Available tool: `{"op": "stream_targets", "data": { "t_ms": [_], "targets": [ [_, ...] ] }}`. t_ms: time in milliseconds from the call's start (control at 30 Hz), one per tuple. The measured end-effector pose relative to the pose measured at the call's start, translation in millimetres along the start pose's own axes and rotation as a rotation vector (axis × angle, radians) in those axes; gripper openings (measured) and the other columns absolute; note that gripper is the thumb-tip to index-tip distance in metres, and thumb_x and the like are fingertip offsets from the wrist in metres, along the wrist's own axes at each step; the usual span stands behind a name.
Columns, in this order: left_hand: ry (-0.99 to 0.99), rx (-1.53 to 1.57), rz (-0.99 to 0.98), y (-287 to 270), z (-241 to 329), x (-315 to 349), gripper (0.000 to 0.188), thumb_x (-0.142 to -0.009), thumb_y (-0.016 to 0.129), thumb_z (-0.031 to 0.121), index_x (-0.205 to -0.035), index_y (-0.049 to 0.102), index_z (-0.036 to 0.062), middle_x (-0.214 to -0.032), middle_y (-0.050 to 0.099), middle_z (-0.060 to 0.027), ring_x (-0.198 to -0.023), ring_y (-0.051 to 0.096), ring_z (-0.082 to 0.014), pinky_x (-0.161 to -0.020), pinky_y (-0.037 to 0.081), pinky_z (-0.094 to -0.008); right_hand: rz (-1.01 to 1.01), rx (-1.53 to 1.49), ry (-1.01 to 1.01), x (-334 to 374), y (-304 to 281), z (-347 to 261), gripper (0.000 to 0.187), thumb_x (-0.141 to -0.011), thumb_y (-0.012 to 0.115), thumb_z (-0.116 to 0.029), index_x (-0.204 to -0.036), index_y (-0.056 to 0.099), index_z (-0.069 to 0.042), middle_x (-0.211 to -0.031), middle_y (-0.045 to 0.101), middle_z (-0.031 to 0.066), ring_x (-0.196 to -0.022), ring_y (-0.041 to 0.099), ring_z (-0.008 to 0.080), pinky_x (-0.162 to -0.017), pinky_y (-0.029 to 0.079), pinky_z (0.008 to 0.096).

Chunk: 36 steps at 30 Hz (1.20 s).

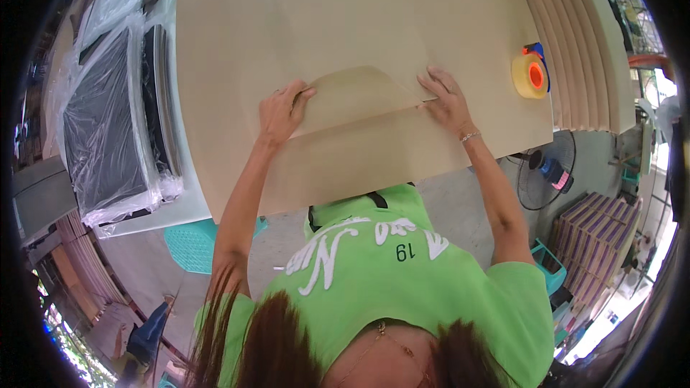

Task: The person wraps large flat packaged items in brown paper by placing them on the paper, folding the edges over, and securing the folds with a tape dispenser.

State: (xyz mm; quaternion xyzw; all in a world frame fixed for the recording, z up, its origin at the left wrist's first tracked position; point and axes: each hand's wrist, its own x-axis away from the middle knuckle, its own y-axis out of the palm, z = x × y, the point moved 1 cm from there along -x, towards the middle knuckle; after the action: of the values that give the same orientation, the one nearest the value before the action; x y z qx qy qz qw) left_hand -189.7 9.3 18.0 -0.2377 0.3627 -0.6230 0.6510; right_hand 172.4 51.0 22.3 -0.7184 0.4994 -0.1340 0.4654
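The card lies under both hands, its far end running out of view beyond them, so the full length can't be told; the left hand hides its own fingertips, and whether the raised flap between the hands is a separate layer is hard to make out. That flap's long axis goes crosswise, from below the left hand's fingers up slightly to the right hand, its straight edge roughly parallel to the card's near edge. Left hand now: fingers curled, thumb close in, against the card, and I can't tell if it pinches it. Right hand: half open, fingers apart and pointing away and leftward, resting on the card with no hold visible. Both forearms reach forward. Tape sits right of the right hand, wrapped panels well left of the left.
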Motion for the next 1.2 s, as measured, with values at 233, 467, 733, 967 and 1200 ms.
{"op": "stream_targets", "data": {
  "t_ms": [233,467,733,967,1200],
  "targets": [
    [0.010,0.008,0.053,-3.4,-5.8,7.6,0.025,-0.092,0.060,0.032,-0.087,0.061,0.0075,-0.069,0.060,-0.0097,-0.062,0.057,-0.0278,-0.057,0.044,-0.0368,-0.034,0.033,-0.028,-10.1,11.9,-22.4,0.024,-0.076,0.073,-0.018,-0.097,0.068,-0.010,-0.090,0.065,0.0054,-0.097,0.055,0.0254,-0.100,0.032,0.0418],
    [0.024,-0.004,-0.072,-8.4,-6.6,3.7,0.029,-0.092,0.057,0.033,-0.116,0.058,0.0160,-0.107,0.064,-0.0071,-0.094,0.061,-0.0288,-0.076,0.050,-0.0395,-0.052,-0.409,0.229,-64.8,47.4,-44.3,0.017,-0.076,0.074,-0.016,-0.076,0.061,-0.004,-0.070,0.055,0.0027,-0.076,0.048,0.0196,-0.085,0.035,0.0355],
    [0.684,-0.574,-0.309,-66.6,-63.4,54.1,0.046,-0.087,0.061,0.042,-0.131,0.053,0.0293,-0.146,0.041,-0.0026,-0.136,0.035,-0.0212,-0.108,0.033,-0.0441,0.014,-0.372,0.205,-63.0,57.3,-46.8,0.019,-0.075,0.074,-0.016,-0.072,0.059,-0.004,-0.069,0.054,0.0024,-0.076,0.048,0.0191,-0.083,0.035,0.0336],
    [0.286,-0.644,-0.004,-3.1,-49.8,62.9,0.052,-0.089,0.054,0.049,-0.137,0.048,0.0303,-0.144,0.042,-0.0015,-0.137,0.033,-0.0224,-0.107,0.033,-0.0476,0.083,-0.291,0.156,-69.9,64.4,-37.9,0.014,-0.076,0.072,-0.015,-0.076,0.059,-0.007,-0.070,0.055,0.0018,-0.077,0.050,0.0183,-0.089,0.033,0.0363],
    [-0.100,-0.381,0.121,41.1,40.7,64.1,0.060,-0.090,0.055,0.045,-0.145,0.038,0.0256,-0.153,0.030,-0.0038,-0.141,0.025,-0.0292,-0.112,0.016,-0.0567,0.074,0.085,0.190,-74.5,88.1,-51.7,0.014,-0.086,0.060,-0.019,-0.098,0.059,-0.012,-0.098,0.059,0.0058,-0.099,0.053,0.0247,-0.097,0.031,0.0444]
  ]
}}
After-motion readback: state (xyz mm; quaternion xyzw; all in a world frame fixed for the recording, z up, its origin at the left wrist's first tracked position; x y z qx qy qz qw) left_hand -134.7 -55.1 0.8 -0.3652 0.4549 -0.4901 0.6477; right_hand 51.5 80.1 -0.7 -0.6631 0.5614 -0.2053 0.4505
